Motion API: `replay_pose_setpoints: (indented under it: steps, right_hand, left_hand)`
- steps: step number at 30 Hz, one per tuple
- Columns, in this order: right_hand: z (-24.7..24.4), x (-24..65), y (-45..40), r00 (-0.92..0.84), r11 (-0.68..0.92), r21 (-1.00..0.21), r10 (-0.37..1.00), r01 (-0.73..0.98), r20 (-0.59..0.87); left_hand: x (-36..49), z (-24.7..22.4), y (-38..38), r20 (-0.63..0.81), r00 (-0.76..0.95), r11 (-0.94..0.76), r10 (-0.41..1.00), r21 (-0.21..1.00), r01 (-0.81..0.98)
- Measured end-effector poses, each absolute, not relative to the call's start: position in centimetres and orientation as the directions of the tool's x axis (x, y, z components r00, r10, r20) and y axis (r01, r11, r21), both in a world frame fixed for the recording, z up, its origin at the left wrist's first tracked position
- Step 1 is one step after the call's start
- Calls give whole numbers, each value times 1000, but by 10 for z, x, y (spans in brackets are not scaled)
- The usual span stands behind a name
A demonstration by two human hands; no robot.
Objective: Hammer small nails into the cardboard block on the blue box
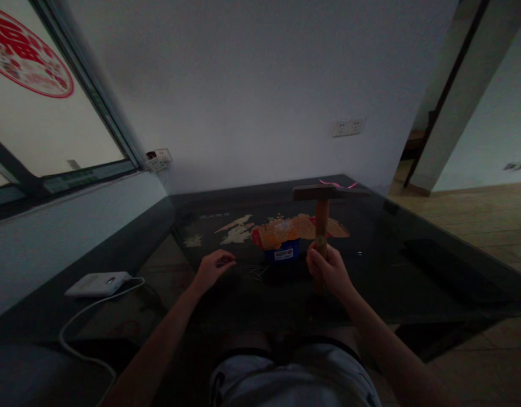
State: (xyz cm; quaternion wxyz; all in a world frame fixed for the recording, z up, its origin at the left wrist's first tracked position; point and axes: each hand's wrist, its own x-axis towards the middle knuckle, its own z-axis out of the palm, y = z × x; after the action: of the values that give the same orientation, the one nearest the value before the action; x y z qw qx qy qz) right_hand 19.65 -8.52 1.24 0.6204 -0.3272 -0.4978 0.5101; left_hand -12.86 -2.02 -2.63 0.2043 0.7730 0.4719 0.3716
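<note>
My right hand (328, 269) is wrapped round the wooden handle of a hammer (322, 217), held upright with its dark metal head at the top. To the left, my left hand (213, 268) hovers low over the black table (243, 308) with fingers curled together; whatever they hold, if anything, is too small to make out. Between the hands lie several thin nails (256, 273). Just beyond them is a blue box (282, 252) with a white label. An orange-patterned piece with red edges (277, 233) lies over or behind the box, partly hidden by the hammer.
A white power bank (98, 284) with a white cable (80, 311) lies at the table's left. A dark flat object (453, 271) is on the right side. A pink string (339, 185) lies near the back edge, by the wall (252, 113).
</note>
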Motion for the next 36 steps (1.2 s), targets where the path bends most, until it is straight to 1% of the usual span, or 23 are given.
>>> replay_pose_setpoints:
  steps: [5,8,12,16,20,22,25,28,32,34,36]
  right_hand:
    - [13,196,-86,-11,280,-910,955,-307,297]
    - [13,196,-87,-11,277,-912,956,-303,294]
    - [14,196,-87,-12,268,-913,958,-308,285]
    - [13,196,-87,-9,279,-911,955,-304,295]
    - [13,197,-86,-20,263,-917,959,-300,281]
    - [12,197,-85,-20,261,-918,960,-298,280]
    - [11,197,-84,-31,255,-916,960,-309,278]
    - [12,197,-85,-29,247,-918,963,-309,269]
    - [15,197,-87,-6,254,-925,964,-284,267]
    - [16,196,-87,-6,264,-922,961,-284,277]
    - [17,196,-88,-9,270,-919,959,-286,284]
  left_hand:
    - [-129,-28,-21,298,348,-447,889,729,518]
    - [-129,-28,-20,281,342,-424,896,769,479]
    - [-130,-25,-20,324,279,-426,904,738,523]
    - [-128,-19,-20,335,243,-413,910,745,524]
    - [-114,-5,-24,448,200,-474,871,664,578]
    - [-101,6,-26,511,199,-522,836,633,571]
    - [-77,25,-23,588,181,-585,788,623,519]
    - [-51,40,-8,647,83,-614,758,665,425]
    - [-21,48,22,651,16,-633,759,733,249]
    - [-9,47,34,640,9,-627,768,750,209]
    - [-1,42,43,634,2,-619,773,754,219]
